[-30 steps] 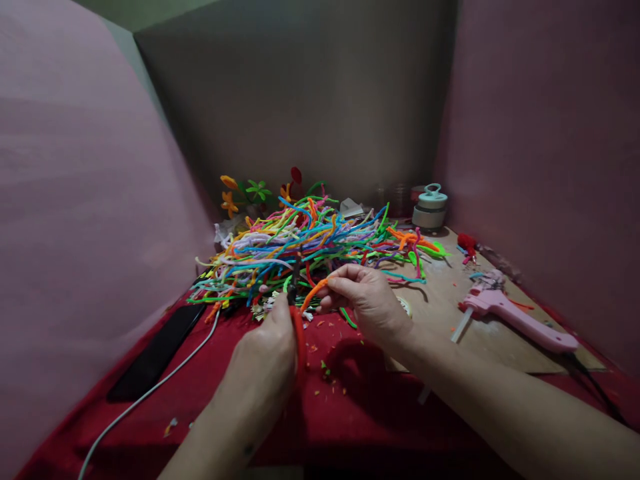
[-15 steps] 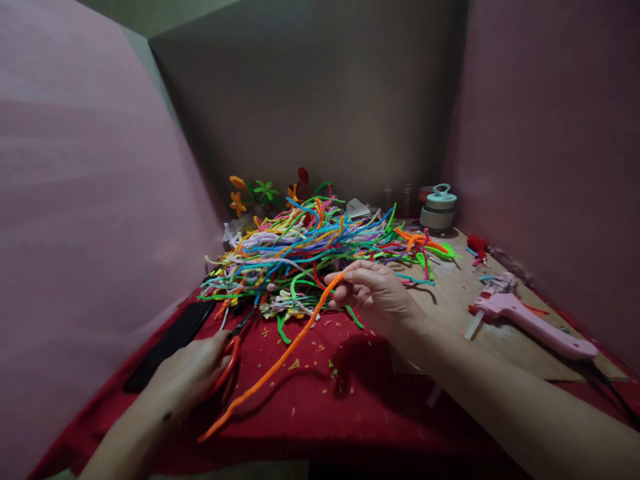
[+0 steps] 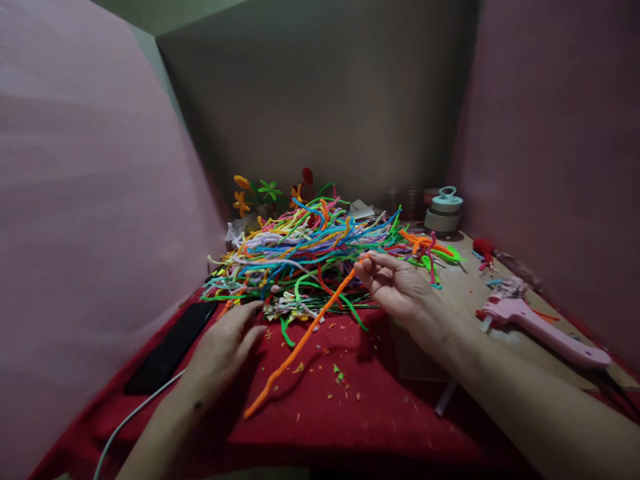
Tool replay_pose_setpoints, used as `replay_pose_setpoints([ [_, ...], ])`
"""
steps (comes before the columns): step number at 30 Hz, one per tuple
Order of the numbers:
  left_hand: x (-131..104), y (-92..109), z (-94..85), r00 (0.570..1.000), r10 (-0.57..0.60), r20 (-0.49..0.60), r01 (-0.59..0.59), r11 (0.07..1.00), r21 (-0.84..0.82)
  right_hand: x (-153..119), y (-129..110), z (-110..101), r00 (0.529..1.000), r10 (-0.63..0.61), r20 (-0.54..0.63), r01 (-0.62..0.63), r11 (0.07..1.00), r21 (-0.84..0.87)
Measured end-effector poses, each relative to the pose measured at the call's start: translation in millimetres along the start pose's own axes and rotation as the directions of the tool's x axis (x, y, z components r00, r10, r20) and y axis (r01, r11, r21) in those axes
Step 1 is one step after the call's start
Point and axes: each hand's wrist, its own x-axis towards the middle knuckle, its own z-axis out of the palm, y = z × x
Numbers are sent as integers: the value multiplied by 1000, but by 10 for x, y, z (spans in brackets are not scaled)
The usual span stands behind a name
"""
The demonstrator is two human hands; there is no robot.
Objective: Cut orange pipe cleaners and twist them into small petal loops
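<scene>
Pinched at one end by my right hand [image 3: 397,283] is a long orange pipe cleaner [image 3: 300,343]; it slants down to the left, its free end low over the red cloth. My left hand [image 3: 225,343] is beside the front left of a big heap of coloured pipe cleaners [image 3: 300,247]. Its thumb stands apart from its fingers, and nothing shows between them. The fingertips reach toward the heap's edge, near a bundle of stems with pale tips [image 3: 287,307]. The scissors are out of sight.
A black phone [image 3: 170,350] and a white cable [image 3: 135,413] are at left. On a board [image 3: 465,313] at right rests a pink glue gun [image 3: 545,327]. Small clippings dot the red cloth [image 3: 370,413]. Behind stand pipe-cleaner flowers [image 3: 270,190] and a lidded jar [image 3: 444,210].
The red-handled scissors have left my left hand, which has moved right and up toward the heap. My right hand has carried the orange pipe cleaner to the right.
</scene>
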Motion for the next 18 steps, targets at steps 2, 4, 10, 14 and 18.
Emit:
replay_pose_setpoints([
  [2,-71,176,53,987,41,153,8,951,-308,25,-60,21,998,-24,-58,26,999,44],
  [4,-139,368,128,963,111,245,60,801,-596,51,-99,28,994,-45,-99,53,996,76],
  [10,-276,702,254,978,152,143,88,319,-944,127,-123,-24,992,-67,-109,80,990,115],
  [14,-228,747,155,999,-29,-16,-12,112,-994,137,-153,-46,993,-69,-98,80,991,108],
  [18,21,743,51,906,-419,-60,-149,-183,-972,105,-163,-30,998,-37,-56,39,999,36],
])
